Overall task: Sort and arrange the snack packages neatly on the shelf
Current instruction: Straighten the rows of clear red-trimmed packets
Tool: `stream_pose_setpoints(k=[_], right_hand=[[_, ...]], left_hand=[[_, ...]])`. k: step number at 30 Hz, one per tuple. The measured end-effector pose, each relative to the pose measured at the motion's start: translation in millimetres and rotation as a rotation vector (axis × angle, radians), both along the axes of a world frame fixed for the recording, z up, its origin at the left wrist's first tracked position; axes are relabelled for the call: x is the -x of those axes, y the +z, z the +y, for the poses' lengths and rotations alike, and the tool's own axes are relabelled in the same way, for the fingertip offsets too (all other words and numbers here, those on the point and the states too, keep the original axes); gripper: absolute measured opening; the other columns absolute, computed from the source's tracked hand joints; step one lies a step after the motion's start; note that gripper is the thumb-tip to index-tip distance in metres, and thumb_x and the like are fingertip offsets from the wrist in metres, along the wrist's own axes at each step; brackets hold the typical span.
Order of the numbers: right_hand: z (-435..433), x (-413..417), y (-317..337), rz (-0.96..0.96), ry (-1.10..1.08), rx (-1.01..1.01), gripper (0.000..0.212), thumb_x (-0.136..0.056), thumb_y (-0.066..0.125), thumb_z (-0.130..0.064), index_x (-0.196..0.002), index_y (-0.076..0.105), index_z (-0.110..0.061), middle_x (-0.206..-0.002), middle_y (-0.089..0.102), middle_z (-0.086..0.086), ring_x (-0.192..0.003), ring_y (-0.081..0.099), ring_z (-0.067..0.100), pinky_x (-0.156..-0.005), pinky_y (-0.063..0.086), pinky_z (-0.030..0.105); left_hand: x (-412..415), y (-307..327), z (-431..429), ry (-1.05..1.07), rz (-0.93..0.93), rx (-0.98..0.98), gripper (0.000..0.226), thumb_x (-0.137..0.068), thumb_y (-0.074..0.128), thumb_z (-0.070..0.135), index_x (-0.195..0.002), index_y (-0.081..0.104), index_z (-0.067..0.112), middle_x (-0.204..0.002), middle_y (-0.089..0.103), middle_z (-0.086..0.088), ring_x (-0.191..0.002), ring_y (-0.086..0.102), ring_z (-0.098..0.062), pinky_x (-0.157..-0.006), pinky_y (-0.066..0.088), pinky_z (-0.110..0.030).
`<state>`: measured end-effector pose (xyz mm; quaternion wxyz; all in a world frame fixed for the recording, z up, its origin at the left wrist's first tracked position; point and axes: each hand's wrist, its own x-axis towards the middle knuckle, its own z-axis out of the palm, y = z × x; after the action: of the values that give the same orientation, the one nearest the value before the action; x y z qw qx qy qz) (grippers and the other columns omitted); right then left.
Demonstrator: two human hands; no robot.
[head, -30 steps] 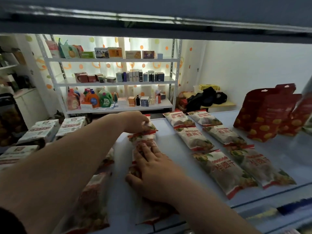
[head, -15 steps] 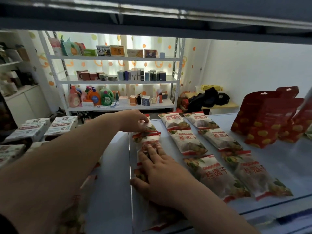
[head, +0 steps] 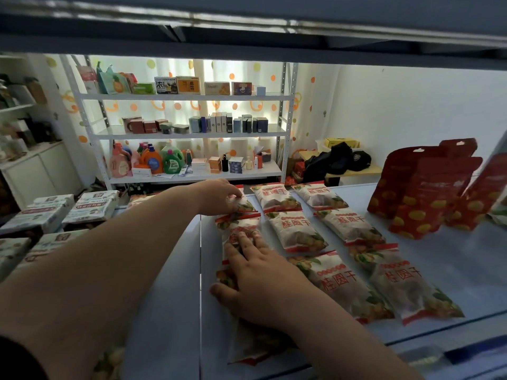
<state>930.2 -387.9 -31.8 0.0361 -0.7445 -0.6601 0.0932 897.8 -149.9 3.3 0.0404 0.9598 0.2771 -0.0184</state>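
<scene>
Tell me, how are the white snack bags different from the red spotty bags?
The white plastic snack bags with red writing lie flat in rows; the dark red pouches with yellow spots stand upright. White ones are narrow, red ones wide. Both sit on the pale shelf.

Left hand (head: pixel 219 197) reached forward, fingers curled, pinching; right hand (head: pixel 258 278) nearer, fingers straight, palm down.

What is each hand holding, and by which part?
Left hand pinches the far package by its left side; right hand holds nothing, lying flat on the middle package.
</scene>
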Motion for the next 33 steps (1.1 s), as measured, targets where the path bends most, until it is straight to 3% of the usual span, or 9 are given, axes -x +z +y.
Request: stream_pose_setpoints(k=[9,13,16,19,24,29,33], right_hand=[[1,-4,-2,0.005,-0.013,-0.043,0.083,-0.092,0.027,-0.071,-0.157,-0.002,-0.029,-0.165,-0.011,0.001,-0.15,-0.015,0.024,-0.118,0.0,0.044],[-9,-3,7,0.057,-0.001,-0.185,0.079,-0.091,0.027,-0.074,-0.156,0.012,-0.032,-0.166,0.001,0.0,-0.151,-0.006,0.025,-0.115,0.002,0.041],[-26,-7,18,0.06,0.043,-0.301,0.062,-0.092,0.035,-0.068,-0.146,0.035,-0.036,-0.158,0.029,-0.006,-0.146,0.023,0.022,-0.112,0.022,0.036],[-44,-12,24,0.037,0.065,-0.318,0.05,-0.089,0.045,-0.063,-0.132,0.05,-0.04,-0.143,0.046,-0.014,-0.127,0.043,0.014,-0.099,0.042,0.032],[-60,-15,23,0.012,0.057,-0.203,0.06,-0.082,0.043,-0.076,-0.133,0.05,-0.046,-0.133,0.052,-0.018,-0.119,0.046,0.009,-0.09,0.04,0.027],[-64,-13,21,0.001,-0.009,-0.209,0.059,-0.084,0.045,-0.072,-0.136,0.05,-0.045,-0.136,0.053,-0.017,-0.12,0.049,0.008,-0.096,0.045,0.03],[-68,-10,18,-0.007,-0.058,-0.209,0.059,-0.084,0.044,-0.068,-0.138,0.048,-0.045,-0.138,0.052,-0.018,-0.119,0.049,0.009,-0.091,0.042,0.026]], left_hand=[[-8,-1,-6,-0.031,0.027,-0.02,0.049,-0.093,0.05,0.046,-0.141,0.046,0.036,-0.147,0.042,-0.001,-0.13,0.043,-0.023,-0.108,0.037,-0.042],[-4,8,-13,-0.087,-0.08,-0.061,0.051,-0.091,0.059,0.044,-0.14,0.046,0.035,-0.144,0.046,0.0,-0.128,0.046,-0.022,-0.104,0.041,-0.041],[0,17,-25,-0.215,-0.143,-0.015,0.043,-0.088,0.065,0.041,-0.13,0.056,0.037,-0.121,0.058,0.009,-0.102,0.057,-0.009,-0.084,0.051,-0.028],[3,21,-39,-0.287,-0.014,0.082,0.034,-0.087,0.065,0.045,-0.121,0.059,0.044,-0.103,0.059,0.024,-0.091,0.058,-0.001,-0.073,0.047,-0.018],[8,17,-48,-0.349,0.077,0.049,0.044,-0.084,0.066,0.051,-0.126,0.056,0.041,-0.105,0.055,0.02,-0.093,0.053,-0.001,-0.08,0.046,-0.021],[10,15,-50,-0.327,0.084,0.034,0.049,-0.083,0.065,0.054,-0.128,0.055,0.039,-0.109,0.055,0.015,-0.096,0.052,-0.007,-0.081,0.044,-0.026],[12,14,-52,-0.337,0.083,0.0,0.05,-0.084,0.064,0.053,-0.13,0.055,0.036,-0.11,0.055,0.013,-0.097,0.052,-0.009,-0.08,0.044,-0.027]])
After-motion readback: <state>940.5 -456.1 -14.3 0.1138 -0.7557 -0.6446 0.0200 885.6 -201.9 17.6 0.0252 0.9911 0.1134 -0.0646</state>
